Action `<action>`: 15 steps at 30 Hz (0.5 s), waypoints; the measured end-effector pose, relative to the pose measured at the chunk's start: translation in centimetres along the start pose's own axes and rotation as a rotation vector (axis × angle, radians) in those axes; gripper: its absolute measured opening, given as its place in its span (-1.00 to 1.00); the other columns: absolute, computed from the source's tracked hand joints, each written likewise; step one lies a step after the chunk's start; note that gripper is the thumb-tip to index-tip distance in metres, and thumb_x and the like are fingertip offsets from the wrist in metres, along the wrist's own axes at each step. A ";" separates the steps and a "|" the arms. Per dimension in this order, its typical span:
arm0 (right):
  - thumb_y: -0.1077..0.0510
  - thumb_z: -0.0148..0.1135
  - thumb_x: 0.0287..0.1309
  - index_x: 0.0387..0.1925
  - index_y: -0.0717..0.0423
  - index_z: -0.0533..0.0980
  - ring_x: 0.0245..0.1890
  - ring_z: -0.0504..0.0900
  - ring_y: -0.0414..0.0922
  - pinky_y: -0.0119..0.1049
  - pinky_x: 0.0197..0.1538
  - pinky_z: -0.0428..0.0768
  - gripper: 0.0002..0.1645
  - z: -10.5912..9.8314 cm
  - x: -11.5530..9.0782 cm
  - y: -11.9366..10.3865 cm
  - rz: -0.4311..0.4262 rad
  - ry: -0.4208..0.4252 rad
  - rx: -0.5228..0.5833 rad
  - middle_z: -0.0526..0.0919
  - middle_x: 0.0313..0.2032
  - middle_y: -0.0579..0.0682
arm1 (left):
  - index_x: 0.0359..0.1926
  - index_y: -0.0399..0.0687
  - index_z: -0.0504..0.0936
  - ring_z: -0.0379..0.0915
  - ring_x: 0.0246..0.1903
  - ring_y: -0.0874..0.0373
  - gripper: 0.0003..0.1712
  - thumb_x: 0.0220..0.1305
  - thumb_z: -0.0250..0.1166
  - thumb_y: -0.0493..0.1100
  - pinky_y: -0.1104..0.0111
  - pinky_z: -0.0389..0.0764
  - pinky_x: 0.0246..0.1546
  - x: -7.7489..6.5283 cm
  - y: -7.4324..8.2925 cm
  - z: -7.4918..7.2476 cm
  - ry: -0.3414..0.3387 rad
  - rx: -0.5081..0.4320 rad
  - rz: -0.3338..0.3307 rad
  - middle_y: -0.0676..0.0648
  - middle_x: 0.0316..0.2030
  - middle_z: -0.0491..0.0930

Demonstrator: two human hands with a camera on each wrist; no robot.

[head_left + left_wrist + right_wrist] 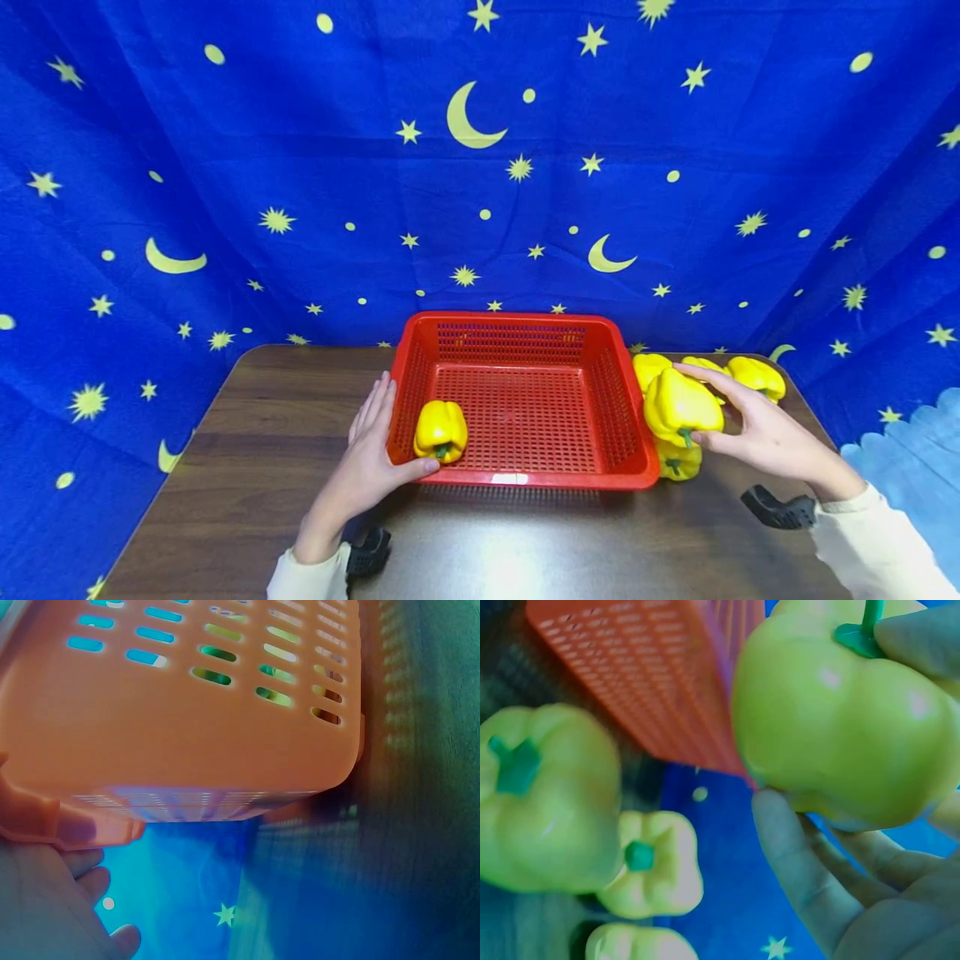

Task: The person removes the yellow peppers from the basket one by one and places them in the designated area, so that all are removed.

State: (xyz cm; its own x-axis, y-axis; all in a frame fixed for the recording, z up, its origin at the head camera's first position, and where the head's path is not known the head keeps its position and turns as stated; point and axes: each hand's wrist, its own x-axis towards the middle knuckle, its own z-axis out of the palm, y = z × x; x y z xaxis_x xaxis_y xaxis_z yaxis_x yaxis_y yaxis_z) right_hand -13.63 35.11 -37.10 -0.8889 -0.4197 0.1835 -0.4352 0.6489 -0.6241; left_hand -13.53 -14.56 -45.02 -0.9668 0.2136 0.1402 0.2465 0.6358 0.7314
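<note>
A red plastic basket [517, 481] with slotted walls stands on the table. My left hand [367, 458] holds its near left corner, thumb on the front rim and fingers along the left side. In the left wrist view, those fingertips [94, 885] show beside the basket's rim. One yellow bell pepper [441, 429] lies inside, close to the left thumb. To the right of the basket, my right hand [765, 433] grips another yellow bell pepper [681, 406] between thumb and fingers. The right wrist view shows this held pepper [840, 727] up close, its green stem near the thumb.
Several more yellow peppers [757, 377] lie on the table at the right, behind and below the held one. A brown wooden table [247, 467] extends left and in front of the basket. Behind hangs a blue cloth [337, 175] with stars and moons.
</note>
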 end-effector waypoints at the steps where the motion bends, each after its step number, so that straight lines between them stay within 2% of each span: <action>1: 0.34 0.49 0.04 0.47 0.07 0.26 0.01 0.44 -0.44 -0.63 -0.02 0.51 -0.02 0.0 -0.2 0.3 0.000 0.002 0.012 0.35 0.30 0.13 | 0.61 -0.14 -0.19 -0.40 0.55 -0.18 0.40 0.02 0.54 0.19 -0.33 -0.26 0.40 0.0 0.0 0.0 -0.002 -0.002 -0.003 -0.13 0.61 -0.31; 5: 0.33 0.48 0.06 0.48 0.03 0.25 0.00 0.46 -0.44 -0.63 -0.04 0.52 -0.03 -0.2 -0.9 1.0 0.028 0.013 0.013 0.34 0.30 0.03 | 0.61 -0.13 -0.19 -0.41 0.55 -0.17 0.39 0.03 0.53 0.19 -0.32 -0.27 0.40 0.0 0.1 -0.1 -0.004 -0.007 -0.007 -0.11 0.61 -0.31; 11: 0.38 0.45 0.07 0.49 0.09 0.23 0.03 0.47 -0.48 -0.64 -0.02 0.52 -0.02 -0.5 -1.7 2.1 0.023 0.018 0.063 0.29 0.28 -0.44 | 0.61 -0.12 -0.20 -0.40 0.55 -0.18 0.41 0.02 0.54 0.21 -0.31 -0.26 0.41 0.1 0.1 -0.1 -0.004 0.000 -0.019 -0.09 0.61 -0.32; 15: 0.40 0.45 0.06 0.49 0.16 0.21 0.04 0.48 -0.50 -0.63 -0.03 0.54 -0.01 -0.6 -2.2 2.7 0.033 0.023 0.080 0.29 0.25 -0.46 | 0.61 -0.10 -0.20 -0.41 0.55 -0.17 0.40 0.03 0.53 0.22 -0.32 -0.27 0.40 0.2 0.1 0.0 -0.008 -0.008 -0.025 -0.09 0.61 -0.32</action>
State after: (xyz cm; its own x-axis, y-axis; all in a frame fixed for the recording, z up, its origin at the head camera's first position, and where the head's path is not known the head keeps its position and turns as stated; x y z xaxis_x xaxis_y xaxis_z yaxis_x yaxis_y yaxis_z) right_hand -12.91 38.19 -38.79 -0.9061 -0.3838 0.1783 -0.3934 0.6087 -0.6890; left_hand -13.69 -14.50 -44.92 -0.9720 0.2040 0.1162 0.2218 0.6350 0.7400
